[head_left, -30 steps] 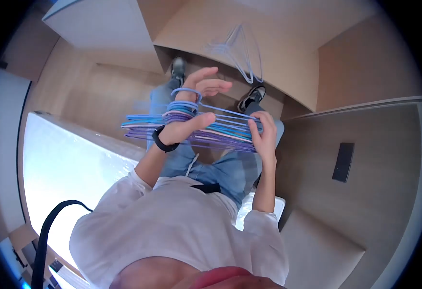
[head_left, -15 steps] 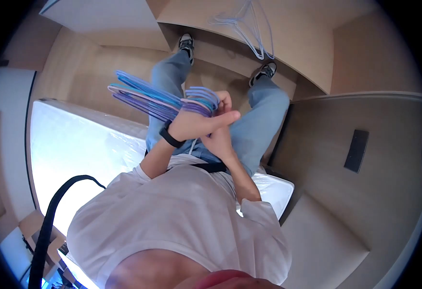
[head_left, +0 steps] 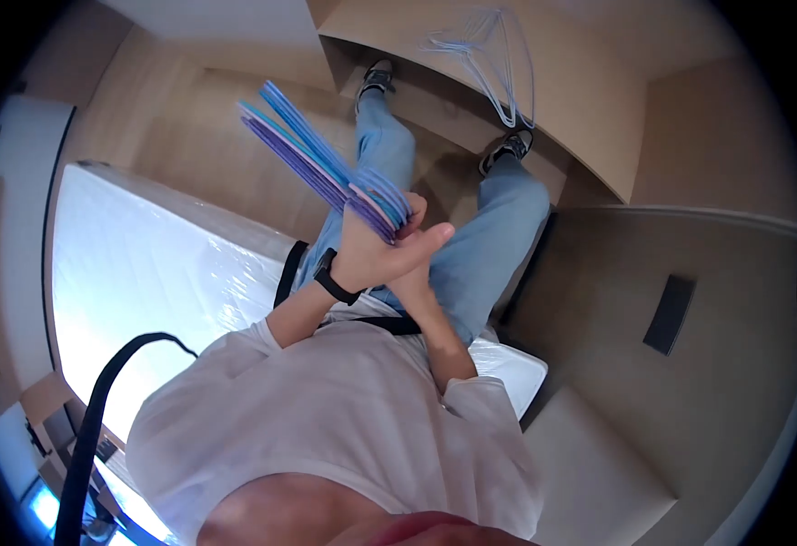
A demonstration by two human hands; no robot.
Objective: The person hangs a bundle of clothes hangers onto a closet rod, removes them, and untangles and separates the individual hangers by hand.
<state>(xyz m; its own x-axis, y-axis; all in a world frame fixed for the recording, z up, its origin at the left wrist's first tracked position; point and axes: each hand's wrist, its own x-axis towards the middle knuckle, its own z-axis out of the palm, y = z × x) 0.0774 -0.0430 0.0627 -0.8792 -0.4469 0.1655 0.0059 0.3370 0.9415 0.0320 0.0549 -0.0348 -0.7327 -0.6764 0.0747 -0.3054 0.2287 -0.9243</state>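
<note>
In front of my lap is a bundle of several blue, teal, pink and purple clothes hangers (head_left: 303,150), their hooks bunched at the right end. My left hand (head_left: 367,250), with a black band on its wrist, is closed on the bundle near the hooks; its thumb points out to the right. Partly behind it, my right hand (head_left: 414,273) meets the hook end with curled fingers. Where the two hands overlap, the fingers are partly hidden.
More hangers (head_left: 489,64) lie on the wooden board (head_left: 590,118) beyond my feet. A plastic-wrapped mattress (head_left: 135,273) is at the left. On the right stands a grey-brown panel (head_left: 735,300) with a dark plate (head_left: 670,314). A black strap (head_left: 98,400) curves at lower left.
The hanger bundle has tilted, its far end swinging upward and to the right in the view. Both hands stay together at the hooks. The view has shifted slightly.
</note>
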